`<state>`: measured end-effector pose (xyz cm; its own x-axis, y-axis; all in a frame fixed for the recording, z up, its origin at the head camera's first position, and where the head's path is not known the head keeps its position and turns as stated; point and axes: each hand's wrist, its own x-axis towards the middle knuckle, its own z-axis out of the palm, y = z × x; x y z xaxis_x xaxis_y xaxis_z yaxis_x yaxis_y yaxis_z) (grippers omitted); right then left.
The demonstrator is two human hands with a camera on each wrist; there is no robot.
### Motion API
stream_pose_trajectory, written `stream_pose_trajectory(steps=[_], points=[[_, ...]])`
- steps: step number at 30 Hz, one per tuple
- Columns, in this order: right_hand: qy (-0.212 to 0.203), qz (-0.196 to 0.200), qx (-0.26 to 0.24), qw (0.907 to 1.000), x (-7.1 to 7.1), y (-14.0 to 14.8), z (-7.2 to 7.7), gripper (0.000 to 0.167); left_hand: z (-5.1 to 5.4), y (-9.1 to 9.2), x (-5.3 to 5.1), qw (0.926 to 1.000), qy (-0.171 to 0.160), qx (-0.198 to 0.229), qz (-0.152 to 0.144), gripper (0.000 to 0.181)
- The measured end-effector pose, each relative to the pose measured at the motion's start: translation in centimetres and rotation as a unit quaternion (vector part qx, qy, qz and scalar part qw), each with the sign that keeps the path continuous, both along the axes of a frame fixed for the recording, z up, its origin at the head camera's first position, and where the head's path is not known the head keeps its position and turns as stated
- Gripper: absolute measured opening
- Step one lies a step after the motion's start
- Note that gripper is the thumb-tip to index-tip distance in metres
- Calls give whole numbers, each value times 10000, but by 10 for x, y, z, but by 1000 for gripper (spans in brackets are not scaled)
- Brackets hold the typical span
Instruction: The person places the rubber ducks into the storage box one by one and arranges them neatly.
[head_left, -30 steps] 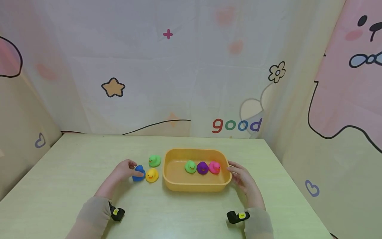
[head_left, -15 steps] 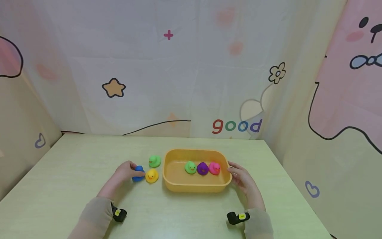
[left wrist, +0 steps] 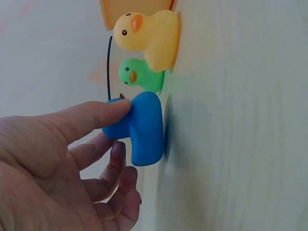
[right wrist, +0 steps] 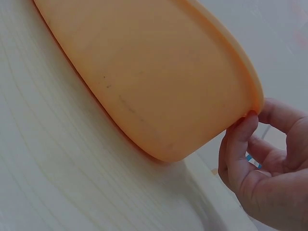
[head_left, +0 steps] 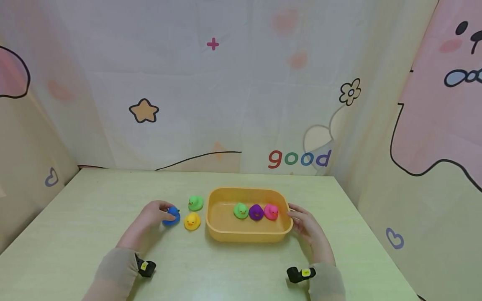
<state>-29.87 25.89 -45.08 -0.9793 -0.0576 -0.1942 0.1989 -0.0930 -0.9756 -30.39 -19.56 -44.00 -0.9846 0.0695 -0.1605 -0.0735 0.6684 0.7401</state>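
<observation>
My left hand (head_left: 155, 212) pinches a blue rubber duck (left wrist: 147, 130) by its head, between thumb and fingers. A dark strip of shadow shows under the duck's base, so it looks slightly off the table or tilted. To its right stand a yellow duck (head_left: 192, 221) and a green duck (head_left: 195, 203), both upright on the table. My right hand (head_left: 308, 228) grips the right end of a yellow-orange plastic basin (right wrist: 159, 77) at its rim. Inside that basin sit another green duck (head_left: 241, 210), a purple duck (head_left: 256, 212) and a pink duck (head_left: 271, 212).
The pale wooden table (head_left: 226, 271) extends in front of the basin and out to both sides. A printed cloth backdrop (head_left: 241, 92) rises behind its back edge and along the sides. Each wrist wears a small black camera (head_left: 147, 268).
My left hand has closed its pinch on the blue duck and shifted it a little left, away from the yellow duck. My right hand and the basin have stayed in place.
</observation>
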Motion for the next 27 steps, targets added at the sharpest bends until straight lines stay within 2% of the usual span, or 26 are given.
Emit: stream_pose_trajectory(steps=[5,10,19,27], points=[[-27,-36,4,10000,0,0,0,58,3,-1,1,9997,158,-94,-181,43],[-23,-27,-22,10000,1,-1,1,58,1,-3,1,9987,364,-209,-278,41],[-15,23,-18,10000,1,0,1,57,-4,-1,-2,9981,256,-468,-298,45],[-35,3,25,10000,1,-1,3,58,-3,-2,-1,9998,134,-138,69,57]])
